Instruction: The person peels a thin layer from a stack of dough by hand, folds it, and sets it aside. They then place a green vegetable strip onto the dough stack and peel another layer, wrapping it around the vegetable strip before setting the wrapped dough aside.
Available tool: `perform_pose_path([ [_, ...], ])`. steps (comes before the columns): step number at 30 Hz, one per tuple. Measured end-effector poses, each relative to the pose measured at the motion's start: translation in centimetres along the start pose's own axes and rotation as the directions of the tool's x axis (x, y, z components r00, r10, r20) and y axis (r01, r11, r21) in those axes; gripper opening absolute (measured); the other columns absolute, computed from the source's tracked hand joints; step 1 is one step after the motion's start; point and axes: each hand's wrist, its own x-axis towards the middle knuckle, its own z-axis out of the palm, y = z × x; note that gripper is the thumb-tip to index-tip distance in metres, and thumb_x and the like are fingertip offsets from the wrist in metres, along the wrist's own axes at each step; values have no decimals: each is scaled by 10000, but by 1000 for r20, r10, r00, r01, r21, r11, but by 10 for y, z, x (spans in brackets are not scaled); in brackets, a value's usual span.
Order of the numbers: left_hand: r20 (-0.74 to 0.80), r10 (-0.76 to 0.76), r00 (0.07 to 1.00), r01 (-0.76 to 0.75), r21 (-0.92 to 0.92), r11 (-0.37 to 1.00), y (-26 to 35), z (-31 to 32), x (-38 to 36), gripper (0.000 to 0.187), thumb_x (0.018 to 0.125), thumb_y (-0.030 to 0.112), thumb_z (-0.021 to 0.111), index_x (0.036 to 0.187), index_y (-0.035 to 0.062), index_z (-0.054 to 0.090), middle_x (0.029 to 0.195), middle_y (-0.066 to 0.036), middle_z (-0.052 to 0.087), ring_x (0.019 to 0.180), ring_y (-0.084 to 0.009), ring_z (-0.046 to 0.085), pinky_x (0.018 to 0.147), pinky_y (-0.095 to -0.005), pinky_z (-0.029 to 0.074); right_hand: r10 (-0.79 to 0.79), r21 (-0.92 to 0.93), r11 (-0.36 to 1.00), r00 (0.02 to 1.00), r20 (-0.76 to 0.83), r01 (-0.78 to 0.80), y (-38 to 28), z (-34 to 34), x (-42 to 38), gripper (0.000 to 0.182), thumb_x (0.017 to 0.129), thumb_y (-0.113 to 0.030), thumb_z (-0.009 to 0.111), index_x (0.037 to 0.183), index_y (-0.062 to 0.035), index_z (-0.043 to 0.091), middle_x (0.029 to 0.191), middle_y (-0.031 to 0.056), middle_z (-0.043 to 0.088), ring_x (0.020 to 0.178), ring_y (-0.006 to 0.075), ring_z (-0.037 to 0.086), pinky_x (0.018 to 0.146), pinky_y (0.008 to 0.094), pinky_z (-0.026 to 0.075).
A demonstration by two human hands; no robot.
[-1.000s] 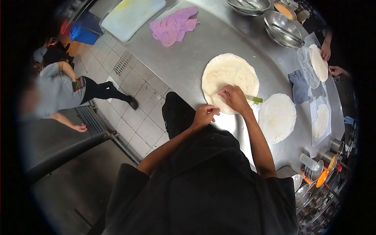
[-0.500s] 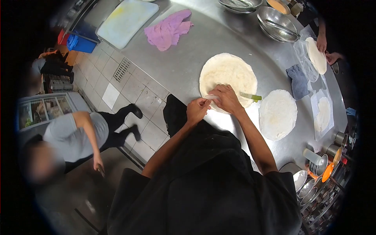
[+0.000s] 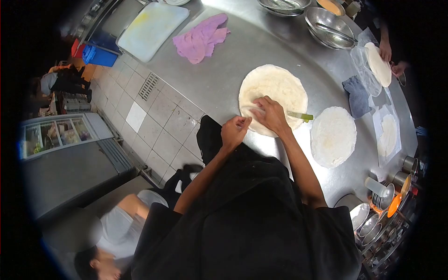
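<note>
A round flat sheet of dough (image 3: 275, 86) lies on the steel table in front of me. My left hand (image 3: 235, 132) is at its near left edge, fingers pinched together on something I cannot make out. Over the lower part of the dough, my right hand (image 3: 269, 113) has its fingers curled apart, with a thin whitish translucent piece beside them. A green-handled tool (image 3: 301, 116) lies partly on the dough, right of my right hand. Farther right is a second pale round sheet (image 3: 333, 137).
A pink cloth (image 3: 201, 38) and a white board (image 3: 153, 31) lie at the upper left. Metal bowls (image 3: 330, 30) and a grey-blue cloth (image 3: 357, 97) are at the right. A co-worker's hands hold dough at the far right. Another person is close at lower left.
The person at the left has moved down and closer to my left side. My right hand's fingers have spread and lifted slightly, while my left hand stays at the dough's edge.
</note>
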Motion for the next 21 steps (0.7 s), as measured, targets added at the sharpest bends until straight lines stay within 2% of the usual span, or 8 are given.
perform_pose_path([
  [3, -50, 45, 998, -34, 214, 976, 14, -8, 14, 346, 895, 373, 704, 840, 31, 716, 704, -79, 710, 589, -206, 675, 572, -343, 506, -226, -213, 952, 974, -12, 218, -1, 6, 2, 261, 762, -164, 762, 1000, -105, 670, 922, 76, 629, 846, 290, 631, 761, 398, 486],
  [5, -52, 55, 997, -44, 194, 980, 11, -9, 19, 335, 893, 372, 693, 825, 44, 712, 706, -85, 709, 631, -246, 689, 608, -367, 516, -231, -196, 953, 973, 15, 229, 7, 14, 5, 260, 750, -140, 750, 996, -113, 669, 948, 71, 629, 874, 283, 624, 792, 399, 480],
  [8, -3, 12, 1000, -11, 178, 984, 6, -10, 22, 315, 898, 353, 674, 811, 51, 705, 696, -71, 708, 639, -235, 692, 617, -363, 519, -165, -263, 945, 977, 137, 196, 11, 15, 14, 265, 765, -152, 749, 1018, -109, 687, 945, 77, 644, 874, 287, 650, 801, 380, 514],
  [11, -29, 16, 999, -11, 166, 986, 4, -13, 18, 319, 909, 352, 654, 794, 57, 699, 681, -59, 704, 642, -235, 693, 623, -362, 518, -33, -191, 980, 997, 69, 46, 15, 11, 18, 203, 791, -153, 742, 975, -89, 686, 925, 92, 654, 812, 297, 661, 741, 381, 528],
  [13, -26, 10, 1000, -5, 179, 984, 3, -15, 17, 299, 898, 343, 670, 799, 63, 698, 685, -69, 703, 634, -235, 690, 633, -366, 523, 55, -141, 987, 984, -167, -79, 20, 7, 19, 164, 820, -155, 736, 945, -68, 677, 901, 115, 661, 772, 301, 671, 699, 384, 537],
  [17, -34, 52, 998, -45, 181, 982, 5, -23, 24, 335, 876, 422, 697, 926, 92, 679, 757, -98, 716, 692, -285, 695, 654, -398, 530, 153, -120, 977, 974, -170, -174, 16, 11, 14, 212, 868, -240, 707, 964, -54, 675, 956, 146, 688, 816, 329, 682, 733, 416, 538],
  [20, 24, 10, 1000, -14, 193, 981, -4, -25, 51, 457, 872, 452, 712, 1071, 52, 616, 900, -164, 704, 834, -381, 672, 738, -442, 521, 29, -135, 990, 993, -116, -45, 19, 39, 16, 283, 786, -257, 732, 1004, -80, 692, 979, 141, 700, 899, 321, 674, 811, 428, 520],
  [21, 111, 249, 962, -269, 227, 936, -36, -18, 76, 389, 918, 361, 673, 1074, 10, 612, 890, -166, 682, 809, -360, 651, 743, -434, 514, -128, -100, 989, 958, -256, 106, 39, 70, 18, 311, 763, -268, 708, 994, -61, 692, 948, 148, 696, 876, 324, 668, 819, 443, 500],
])
